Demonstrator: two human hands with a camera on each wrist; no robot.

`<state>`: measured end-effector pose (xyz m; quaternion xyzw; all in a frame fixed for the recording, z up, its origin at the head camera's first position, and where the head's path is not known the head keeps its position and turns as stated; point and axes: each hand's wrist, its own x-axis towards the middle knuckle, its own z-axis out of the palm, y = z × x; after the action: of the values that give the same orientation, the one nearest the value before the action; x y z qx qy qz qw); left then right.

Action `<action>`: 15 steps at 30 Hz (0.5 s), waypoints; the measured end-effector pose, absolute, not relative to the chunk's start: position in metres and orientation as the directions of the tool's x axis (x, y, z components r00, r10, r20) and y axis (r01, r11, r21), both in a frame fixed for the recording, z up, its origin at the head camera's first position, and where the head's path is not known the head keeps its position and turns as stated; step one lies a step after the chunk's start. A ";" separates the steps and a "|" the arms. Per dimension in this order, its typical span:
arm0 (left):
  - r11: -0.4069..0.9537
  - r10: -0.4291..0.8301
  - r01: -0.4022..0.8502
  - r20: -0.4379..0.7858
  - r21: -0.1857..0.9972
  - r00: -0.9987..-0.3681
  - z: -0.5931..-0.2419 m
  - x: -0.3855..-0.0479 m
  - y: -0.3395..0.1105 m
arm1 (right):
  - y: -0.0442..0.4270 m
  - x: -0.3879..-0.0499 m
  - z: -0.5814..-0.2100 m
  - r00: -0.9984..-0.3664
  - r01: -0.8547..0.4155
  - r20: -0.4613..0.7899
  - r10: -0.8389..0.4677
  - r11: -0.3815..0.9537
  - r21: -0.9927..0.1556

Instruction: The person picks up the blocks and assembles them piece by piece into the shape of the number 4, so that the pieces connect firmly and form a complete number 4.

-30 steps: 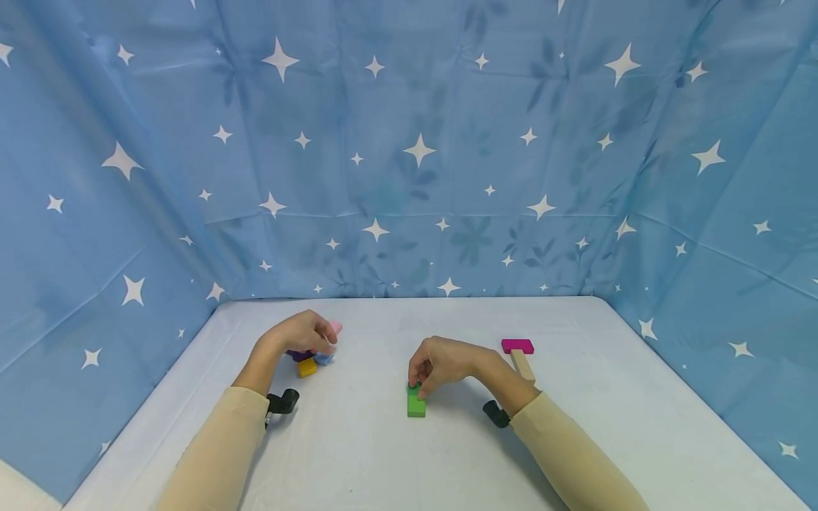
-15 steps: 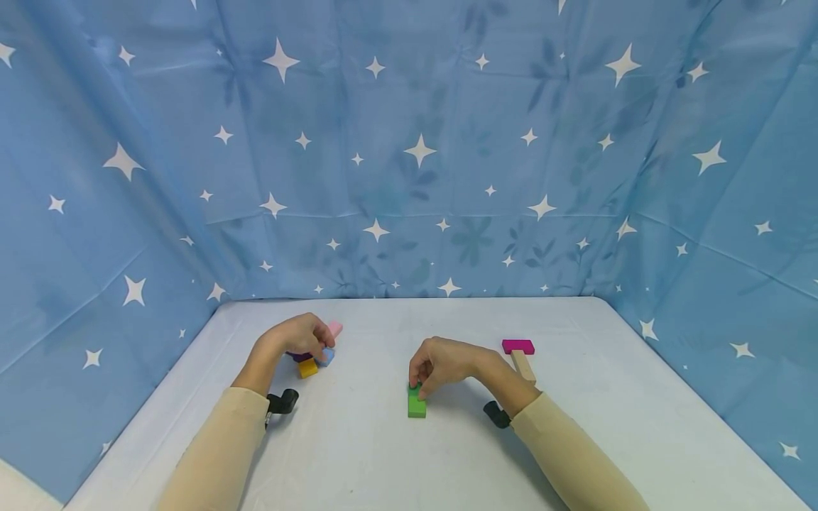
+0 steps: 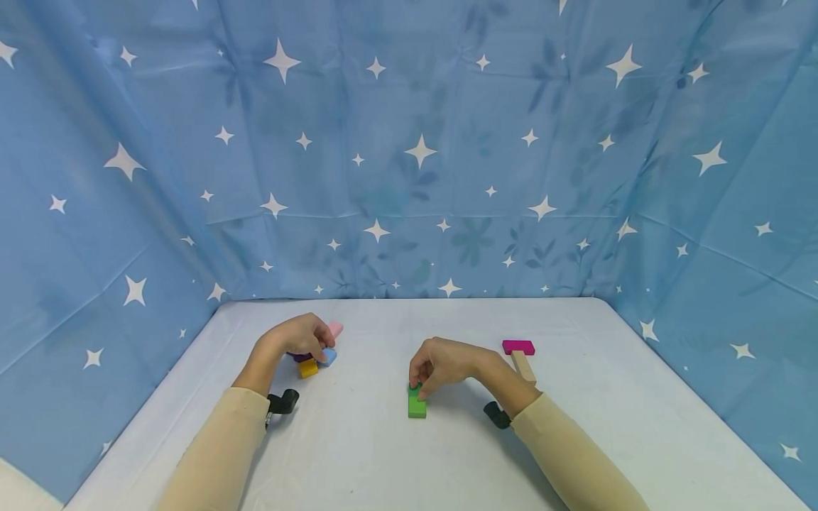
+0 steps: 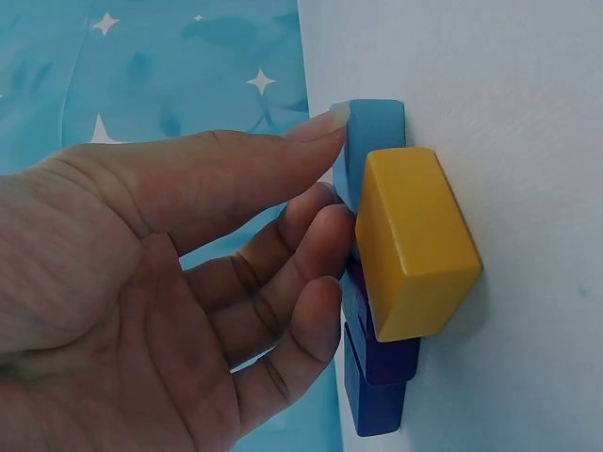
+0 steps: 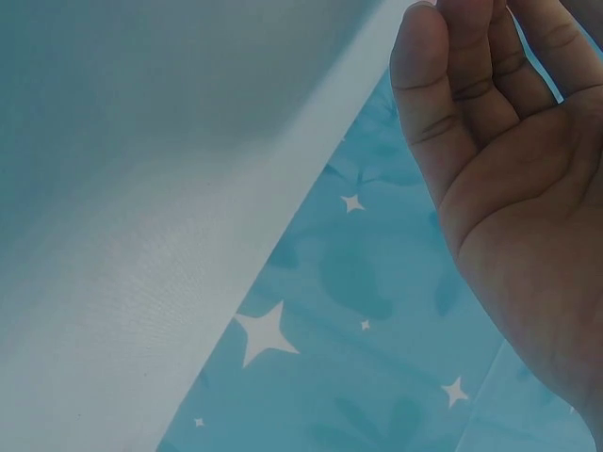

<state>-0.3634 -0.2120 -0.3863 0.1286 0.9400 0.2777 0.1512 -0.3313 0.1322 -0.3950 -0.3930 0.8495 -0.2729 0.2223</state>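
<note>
My left hand [image 3: 300, 335] bends over a small cluster of blocks at the left of the table. Its thumb and fingers pinch a light blue block [image 4: 377, 132], which lies on the table. Beside it stands a yellow block [image 4: 415, 245], with a purple block [image 4: 391, 360] and a dark blue block [image 4: 372, 405] close by. A pink block [image 3: 335, 328] lies just past the fingers. Near the middle, my right hand [image 3: 444, 360] pinches a dark green block [image 3: 414, 389], partly hidden by the fingers. A lighter green block [image 3: 417, 409] adjoins its near side. In the right wrist view, the right hand's fingertips are cut off.
A magenta block [image 3: 518, 347] lies at the right of the white table [image 3: 358, 440], touching or nearly touching a plain wooden block [image 3: 522, 366]. A blue star-patterned curtain [image 3: 409, 177] surrounds the table's back and sides. Each wrist wears a black camera.
My left hand has lowered slightly toward the light blue block, and its fingers have closed in on it. The right hand stays over the green blocks.
</note>
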 end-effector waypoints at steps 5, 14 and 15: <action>0.811 0.323 0.151 -0.218 0.566 -0.921 -0.387 -0.365 -0.212 | 0.133 -0.332 -0.396 -0.590 -0.548 -0.161 -0.791 0.539 -0.639; 0.876 0.221 0.113 -0.183 0.468 -0.958 -0.384 -0.365 -0.215 | 0.133 -0.333 -0.396 -0.588 -0.550 -0.165 -0.792 0.541 -0.636; 0.881 0.207 0.102 -0.183 0.461 -0.961 -0.383 -0.364 -0.215 | 0.133 -0.333 -0.396 -0.588 -0.550 -0.165 -0.792 0.541 -0.637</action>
<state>-0.3641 -0.2153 -0.3832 0.0800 0.9632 0.2300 0.1141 -0.3332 0.1328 -0.3962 -0.3950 0.8489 -0.2710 0.2233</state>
